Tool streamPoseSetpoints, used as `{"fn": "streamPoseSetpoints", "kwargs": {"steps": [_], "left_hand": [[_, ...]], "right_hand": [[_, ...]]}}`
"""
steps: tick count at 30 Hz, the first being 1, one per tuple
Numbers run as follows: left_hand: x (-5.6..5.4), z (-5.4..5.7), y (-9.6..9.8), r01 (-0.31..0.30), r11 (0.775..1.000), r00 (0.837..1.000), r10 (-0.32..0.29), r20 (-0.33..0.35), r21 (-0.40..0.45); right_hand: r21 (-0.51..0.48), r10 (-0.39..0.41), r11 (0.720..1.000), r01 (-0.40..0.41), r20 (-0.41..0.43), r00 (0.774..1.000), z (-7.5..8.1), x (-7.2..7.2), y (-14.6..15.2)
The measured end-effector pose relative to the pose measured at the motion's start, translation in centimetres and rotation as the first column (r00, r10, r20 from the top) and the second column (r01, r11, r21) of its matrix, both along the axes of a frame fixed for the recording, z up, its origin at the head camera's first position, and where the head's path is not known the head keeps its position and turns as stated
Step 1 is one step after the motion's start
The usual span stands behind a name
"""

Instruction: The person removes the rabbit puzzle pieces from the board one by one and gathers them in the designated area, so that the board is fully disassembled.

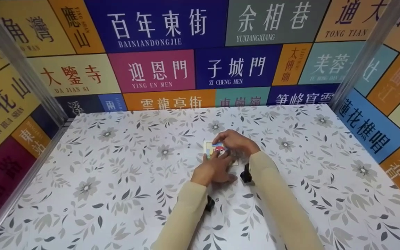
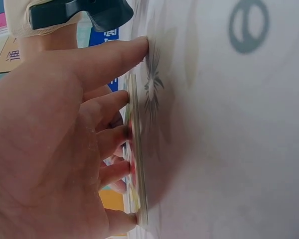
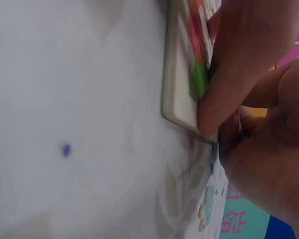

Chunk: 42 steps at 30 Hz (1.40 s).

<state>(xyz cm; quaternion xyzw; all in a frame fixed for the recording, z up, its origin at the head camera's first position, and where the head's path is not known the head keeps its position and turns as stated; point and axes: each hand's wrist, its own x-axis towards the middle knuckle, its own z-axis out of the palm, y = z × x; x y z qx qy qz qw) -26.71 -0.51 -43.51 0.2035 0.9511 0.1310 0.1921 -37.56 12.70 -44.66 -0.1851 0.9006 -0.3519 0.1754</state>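
Note:
A small, pale-edged picture puzzle board (image 1: 205, 146) lies on the patterned tabletop, with red, blue and green parts in its picture. My left hand (image 1: 215, 168) reaches over its near side. In the left wrist view, the spread fingers (image 2: 114, 142) touch the board's face, and the thumb (image 2: 112, 59) extends past its edge. At the far right side of the board is my right hand (image 1: 236, 140), with bent fingers over the blue part. The right wrist view shows a fingertip (image 3: 209, 117) on the board's corner (image 3: 177, 107). Whether the right fingers pinch anything is hidden.
White cloth (image 1: 116, 173) with grey leaves and flowers covers the table. Colourful panels with lettering (image 1: 151, 71) stand behind it and at both sides. Clear corner strips (image 1: 370, 52) rise at the back. A black wrist device (image 1: 246, 174) sits by the right sleeve.

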Motion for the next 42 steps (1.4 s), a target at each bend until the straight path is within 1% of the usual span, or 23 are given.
{"fn": "streamPoseSetpoints", "kwargs": {"steps": [3,7,11,17,21,28,34,39,42], "left_hand": [[-0.08,0.02,-0.05,0.010,1.000,1.000,-0.010,0.003,-0.009],[-0.13,0.03,-0.12,0.018,1.000,1.000,-0.018,0.019,-0.012],[-0.13,0.10,-0.14,0.010,1.000,0.999,-0.010,0.033,0.005],[-0.11,0.13,-0.15,0.003,1.000,1.000,-0.003,0.030,-0.002],[-0.14,0.08,-0.14,0.006,1.000,1.000,-0.006,0.024,-0.001],[-0.34,-0.11,-0.16,0.037,0.999,0.999,-0.037,-0.001,-0.033],[-0.39,-0.26,-0.10,0.029,0.999,1.000,-0.029,0.000,-0.030],[-0.33,-0.23,-0.15,0.032,0.999,0.999,-0.032,-0.010,-0.035],[-0.30,-0.23,-0.21,0.031,0.999,1.000,-0.031,-0.003,-0.032]], "right_hand": [[-0.003,-0.022,1.000,0.022,0.030,0.999,0.12,-0.06,0.01],[-0.006,-0.018,1.000,0.018,0.045,0.999,0.15,-0.08,-0.01],[-0.002,-0.022,1.000,0.022,0.054,0.998,0.13,-0.01,-0.08],[0.005,-0.003,1.000,0.003,0.034,0.999,0.23,0.02,-0.13],[-0.007,0.004,1.000,-0.003,0.026,1.000,0.15,-0.07,-0.08],[-0.072,0.012,0.997,-0.009,0.043,0.999,-0.01,-0.24,0.14],[-0.086,-0.003,0.996,0.008,0.053,0.999,-0.06,-0.13,0.33],[-0.089,-0.023,0.996,0.025,0.019,1.000,-0.13,0.06,0.38],[-0.118,-0.042,0.992,0.043,0.013,0.999,-0.18,0.09,0.48]]}}
